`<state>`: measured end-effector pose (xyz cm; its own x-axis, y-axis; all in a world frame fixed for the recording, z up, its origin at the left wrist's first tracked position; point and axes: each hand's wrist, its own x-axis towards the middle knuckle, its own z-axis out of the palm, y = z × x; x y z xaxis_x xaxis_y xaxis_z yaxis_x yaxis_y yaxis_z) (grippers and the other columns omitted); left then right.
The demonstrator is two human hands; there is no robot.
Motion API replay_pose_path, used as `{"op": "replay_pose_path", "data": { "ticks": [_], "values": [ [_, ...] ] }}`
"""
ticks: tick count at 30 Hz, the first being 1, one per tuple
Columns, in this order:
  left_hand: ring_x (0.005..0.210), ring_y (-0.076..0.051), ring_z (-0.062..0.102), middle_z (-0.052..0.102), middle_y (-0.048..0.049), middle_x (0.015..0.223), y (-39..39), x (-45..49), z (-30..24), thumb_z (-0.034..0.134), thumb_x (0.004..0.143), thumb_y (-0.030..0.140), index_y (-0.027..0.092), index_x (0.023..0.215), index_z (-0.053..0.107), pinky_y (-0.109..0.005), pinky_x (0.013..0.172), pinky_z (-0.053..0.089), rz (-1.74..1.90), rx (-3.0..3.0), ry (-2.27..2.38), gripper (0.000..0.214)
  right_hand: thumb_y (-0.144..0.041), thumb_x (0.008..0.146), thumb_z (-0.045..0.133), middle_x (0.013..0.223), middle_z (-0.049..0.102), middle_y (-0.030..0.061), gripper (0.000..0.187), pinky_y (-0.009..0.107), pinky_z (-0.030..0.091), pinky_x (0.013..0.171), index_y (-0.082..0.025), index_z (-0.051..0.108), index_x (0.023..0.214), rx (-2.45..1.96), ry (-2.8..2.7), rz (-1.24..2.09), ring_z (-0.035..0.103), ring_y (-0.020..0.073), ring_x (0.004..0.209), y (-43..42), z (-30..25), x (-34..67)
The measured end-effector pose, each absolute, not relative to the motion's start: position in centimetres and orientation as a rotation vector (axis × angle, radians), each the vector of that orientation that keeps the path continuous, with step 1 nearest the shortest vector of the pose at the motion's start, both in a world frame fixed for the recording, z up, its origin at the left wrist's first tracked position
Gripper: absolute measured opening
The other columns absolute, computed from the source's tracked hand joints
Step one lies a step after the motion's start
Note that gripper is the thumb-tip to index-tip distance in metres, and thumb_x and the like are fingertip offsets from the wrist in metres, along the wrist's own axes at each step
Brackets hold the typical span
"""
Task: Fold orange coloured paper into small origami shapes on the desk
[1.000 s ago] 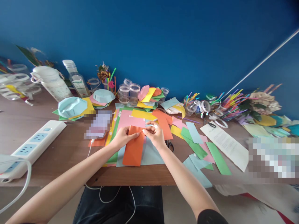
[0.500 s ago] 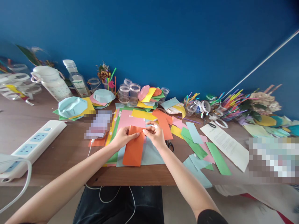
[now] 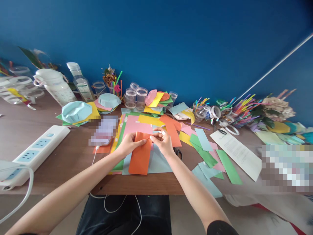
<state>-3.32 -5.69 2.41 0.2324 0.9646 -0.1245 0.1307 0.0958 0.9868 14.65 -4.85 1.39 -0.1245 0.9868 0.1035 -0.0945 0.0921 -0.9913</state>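
A strip of orange paper hangs upright between my hands at the front middle of the table. My left hand grips its upper left side, thumb across the front. With thumb and finger my right hand pinches the strip's top right corner, where the edge looks slightly folded. Something small and white shows at the right fingers, too small to name. Beneath lie sheets of light blue paper, pink paper and green paper. Black scissors are partly hidden behind my right wrist.
A phone on a charging cable and a white power strip lie to the left. Coloured paper strips and a printed sheet spread to the right. Bottles, clear cups and pipe cleaners line the blue wall.
Almost nothing differs. Both hands keep the same hold on the orange paper, and the whole view has shifted very slightly.
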Motion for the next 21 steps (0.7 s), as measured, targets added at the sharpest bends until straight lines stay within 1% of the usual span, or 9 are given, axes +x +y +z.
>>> {"op": "replay_pose_path", "data": {
  "ticks": [9,21],
  "values": [
    [0.067,-0.02,0.063,0.068,-0.0068,0.077,-5.63,-3.37,2.29,0.07,0.069,0.048,0.012,0.084,0.063,-0.027,0.056,0.048,0.889,1.347,1.18,0.04,-0.036,0.07,0.072,0.073,0.065,-0.0029,0.035,0.027,0.055,0.066,-0.023,0.055,0.097,-1.01,-1.299,1.26,0.065,0.012,0.064,-4.77,1.27,14.72],
    [0.066,-0.018,0.063,0.068,-0.0051,0.078,-5.72,-3.33,2.59,0.073,0.067,0.045,0.014,0.086,0.065,-0.024,0.055,0.046,0.886,1.276,1.127,0.037,-0.038,0.069,0.073,0.072,0.067,-0.0017,0.035,0.03,0.055,0.066,-0.023,0.054,0.095,-1.039,-1.285,1.257,0.065,0.0143,0.063,-4.84,1.4,14.63]
  ]
}}
